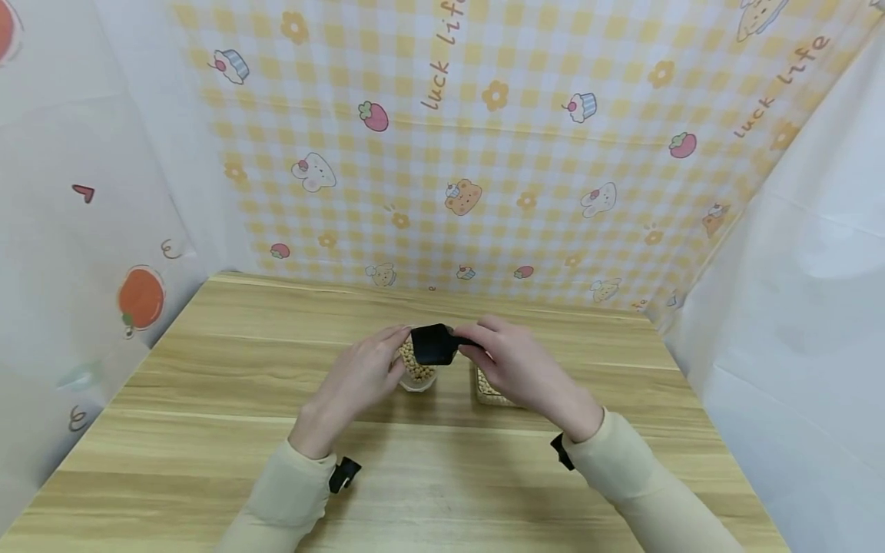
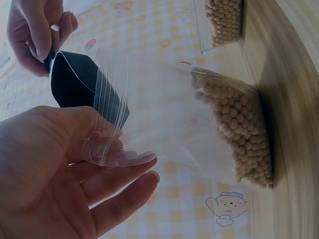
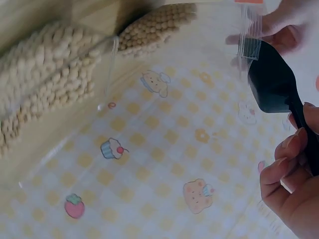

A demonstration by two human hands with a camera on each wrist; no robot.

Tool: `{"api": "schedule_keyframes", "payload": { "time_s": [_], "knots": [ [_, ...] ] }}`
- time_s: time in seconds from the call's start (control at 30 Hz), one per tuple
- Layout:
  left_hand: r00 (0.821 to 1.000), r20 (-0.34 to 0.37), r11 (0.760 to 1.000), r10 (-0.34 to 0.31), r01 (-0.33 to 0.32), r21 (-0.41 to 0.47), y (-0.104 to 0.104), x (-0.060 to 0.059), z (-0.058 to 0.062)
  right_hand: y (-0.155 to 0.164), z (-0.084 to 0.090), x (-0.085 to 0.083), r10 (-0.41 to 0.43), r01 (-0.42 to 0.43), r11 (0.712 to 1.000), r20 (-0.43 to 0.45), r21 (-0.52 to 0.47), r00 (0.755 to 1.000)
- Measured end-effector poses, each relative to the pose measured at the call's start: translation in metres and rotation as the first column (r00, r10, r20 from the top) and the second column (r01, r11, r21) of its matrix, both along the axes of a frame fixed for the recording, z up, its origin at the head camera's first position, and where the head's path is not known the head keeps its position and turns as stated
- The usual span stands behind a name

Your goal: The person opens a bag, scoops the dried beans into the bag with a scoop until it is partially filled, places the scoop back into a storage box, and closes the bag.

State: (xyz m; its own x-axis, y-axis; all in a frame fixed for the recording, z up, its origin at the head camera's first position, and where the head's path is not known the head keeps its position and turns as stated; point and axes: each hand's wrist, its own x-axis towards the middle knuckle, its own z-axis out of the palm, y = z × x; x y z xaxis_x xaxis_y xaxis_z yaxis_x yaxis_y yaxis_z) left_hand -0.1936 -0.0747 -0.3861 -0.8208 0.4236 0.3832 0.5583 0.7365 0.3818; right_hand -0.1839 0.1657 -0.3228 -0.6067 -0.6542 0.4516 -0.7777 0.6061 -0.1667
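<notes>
Now | left hand (image 2: 45, 169) fingers pinch clear zip bag (image 2: 164, 124) mouth | right hand (image 1: 515, 369) fingers clamp black scoop (image 2: 82, 89) handle, scoop at bag mouth | beans (image 2: 239, 134) below on table (image 1: 207, 430)

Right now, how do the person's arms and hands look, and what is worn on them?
Both arms wear long, pale beige sleeves ending at the wrists. The left hand and right hand are bare, without gloves. A small black clip-like device sits under each wrist.

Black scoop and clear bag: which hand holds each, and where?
Right hand pinches the black scoop by its handle; left hand holds the clear bag at its zip edge.
</notes>
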Motion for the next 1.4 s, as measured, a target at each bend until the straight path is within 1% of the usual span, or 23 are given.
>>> {"api": "schedule_keyframes", "payload": {
  "time_s": [0.1,0.2,0.37,0.43,0.63,0.7,0.83,1.0,1.13,1.23,1.4],
  "knots": [
    [1.000,0.001,1.000,0.002,-0.002,0.000,-0.001,0.000,0.000,-0.002,0.007,-0.001,0.022,-0.022,0.998,0.010,0.060,1.000],
    [1.000,0.008,1.000,0.004,-0.004,-0.003,-0.001,0.001,0.001,-0.001,0.014,-0.003,0.046,-0.050,0.994,0.036,0.097,0.998],
    [1.000,0.028,1.000,0.010,-0.010,0.003,0.000,0.001,0.002,0.012,0.024,-0.006,0.070,-0.078,0.994,0.098,0.081,0.993],
    [0.999,0.036,1.000,0.009,-0.009,0.003,0.000,0.000,0.002,0.023,0.027,-0.005,0.055,-0.064,0.995,0.115,0.072,0.992],
    [0.999,0.049,1.000,-0.001,0.001,0.005,-0.001,0.000,0.003,0.065,0.034,-0.005,-0.037,0.027,0.997,0.140,0.070,0.989],
    [0.999,0.054,1.000,0.002,-0.002,0.003,-0.001,0.001,0.004,0.079,0.032,-0.007,-0.065,0.053,0.995,0.141,0.087,0.988],
    [0.998,0.057,1.000,0.009,-0.009,-0.004,-0.003,0.002,0.003,0.105,0.024,-0.011,-0.132,0.107,0.981,0.154,0.159,0.979],
    [0.999,0.049,1.000,0.009,-0.009,-0.003,-0.003,0.002,0.002,0.129,0.013,-0.019,-0.191,0.139,0.959,0.197,0.248,0.962],
    [0.999,0.051,1.000,0.001,-0.002,0.008,-0.002,0.003,0.001,0.139,0.003,-0.023,-0.220,0.143,0.937,0.220,0.319,0.951],
    [0.998,0.056,1.000,-0.006,0.005,0.011,-0.001,0.003,0.001,0.143,-0.006,-0.026,-0.218,0.121,0.924,0.241,0.363,0.946],
    [0.999,0.045,1.000,-0.005,0.004,0.002,0.001,0.004,0.000,0.143,-0.019,-0.029,-0.232,0.100,0.911,0.298,0.399,0.926]
  ]
}}
